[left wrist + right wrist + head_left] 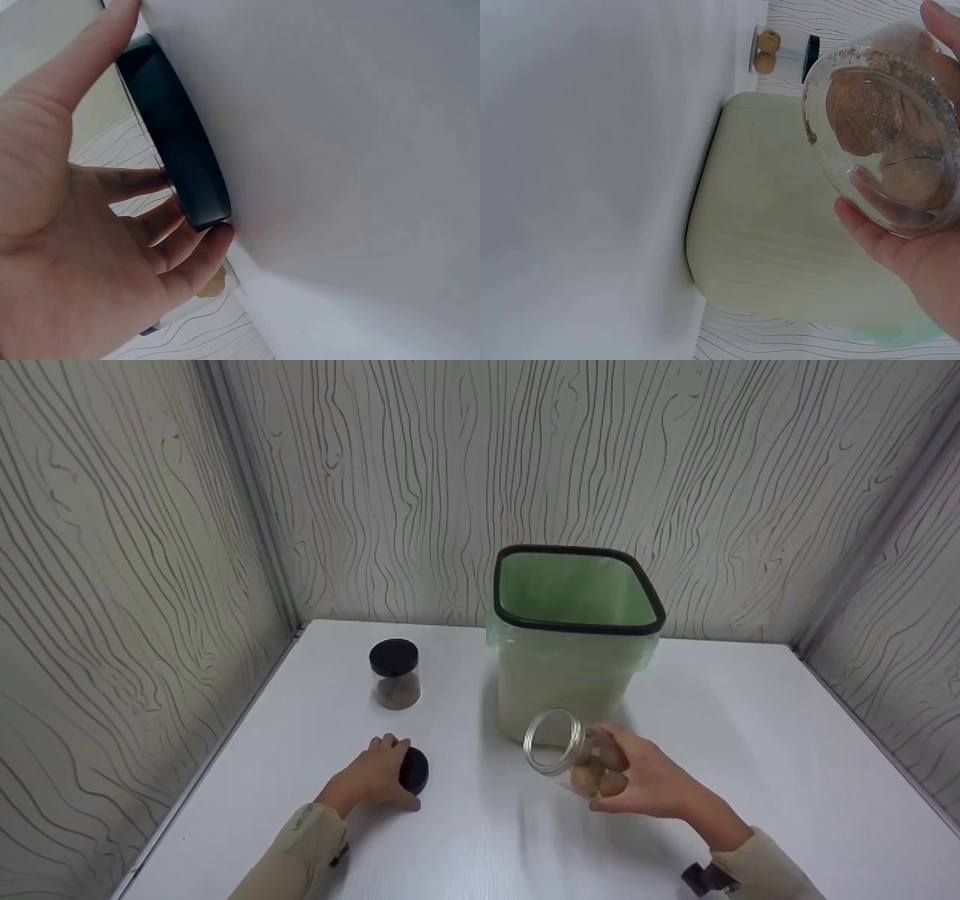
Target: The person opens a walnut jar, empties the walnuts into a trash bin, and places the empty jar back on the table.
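Note:
My right hand [652, 776] grips a clear open-mouthed jar [553, 742] by its base end, tilted with its mouth toward the left. Several walnuts [911, 176] lie in the bottom of that jar, with brown crumbs on the base. On the left, my left hand [375, 776] holds a round black lid [415, 771] at the tabletop. In the left wrist view, the thumb is at one edge of the lid [176, 135] and curled fingertips touch the opposite edge. Part of the lid is hidden by the hand in the head view.
A bin [562, 682] with a green liner and black rim stands behind the held jar. A second jar [396, 679], capped in black and holding walnuts, stands at the back left. Patterned panels [390, 495] enclose the white table [465, 840].

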Action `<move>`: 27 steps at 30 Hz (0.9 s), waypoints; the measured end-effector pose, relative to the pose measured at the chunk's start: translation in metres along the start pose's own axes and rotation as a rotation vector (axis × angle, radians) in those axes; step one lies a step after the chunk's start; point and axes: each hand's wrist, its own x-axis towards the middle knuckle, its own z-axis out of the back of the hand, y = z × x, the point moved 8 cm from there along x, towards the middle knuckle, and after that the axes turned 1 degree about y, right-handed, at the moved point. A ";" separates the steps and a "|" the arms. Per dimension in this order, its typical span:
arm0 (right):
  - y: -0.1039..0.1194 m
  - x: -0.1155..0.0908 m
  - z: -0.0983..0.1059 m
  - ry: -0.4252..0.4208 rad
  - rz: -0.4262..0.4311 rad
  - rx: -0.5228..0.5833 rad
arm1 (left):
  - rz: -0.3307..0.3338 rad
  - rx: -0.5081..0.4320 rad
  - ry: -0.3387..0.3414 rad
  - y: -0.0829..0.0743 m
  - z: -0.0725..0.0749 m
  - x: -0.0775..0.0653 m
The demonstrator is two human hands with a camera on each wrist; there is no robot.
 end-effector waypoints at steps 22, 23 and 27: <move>0.000 -0.001 0.002 -0.011 0.016 -0.006 | -0.240 -0.528 -0.374 -0.082 0.103 0.015; 0.000 -0.001 0.002 -0.010 0.011 -0.003 | -0.256 -0.554 -0.391 -0.087 0.107 0.017; 0.000 0.000 0.001 -0.005 0.002 -0.001 | -0.277 -0.624 -0.410 -0.106 0.122 0.024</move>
